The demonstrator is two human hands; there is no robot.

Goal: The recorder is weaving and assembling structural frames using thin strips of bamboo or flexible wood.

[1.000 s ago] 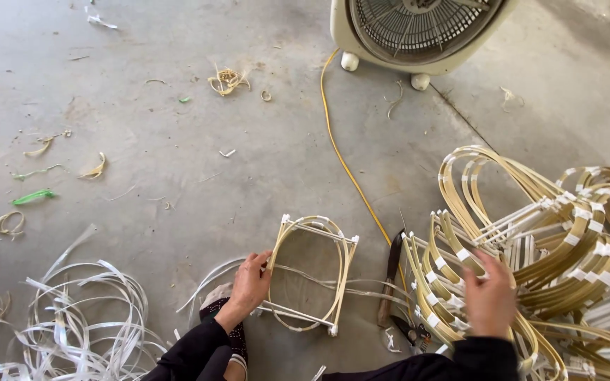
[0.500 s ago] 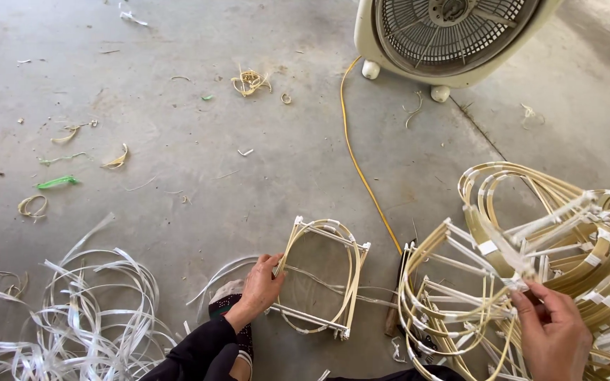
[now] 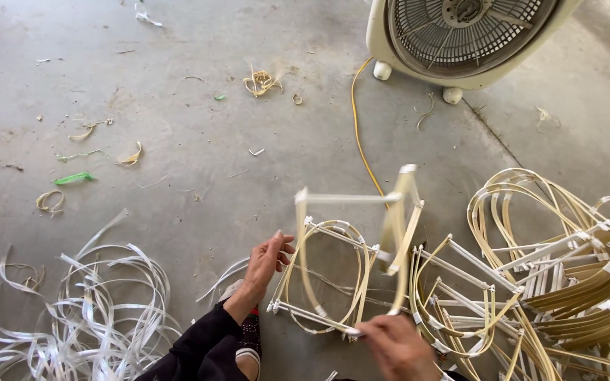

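Note:
A square cane frame (image 3: 323,310) with curved loops lies on the concrete floor in front of me. My left hand (image 3: 266,262) is at its left edge, fingers spread and only brushing it. My right hand (image 3: 395,346) is closed on the near end of a second, similar frame (image 3: 397,212), which is lifted and tilted above the first and looks motion-blurred. A dark sleeve covers my left forearm.
A large pile of finished cane frames (image 3: 573,275) fills the right side. A cream floor fan (image 3: 460,42) stands at the top right, with a yellow cord (image 3: 356,134) running toward me. Loose white strips (image 3: 86,317) lie at the left; cane scraps (image 3: 261,82) dot the floor.
My right hand reached into the pile at the right and has pulled a frame over, raising it above the one on the floor. My left hand loosened from the floor frame and spread its fingers.

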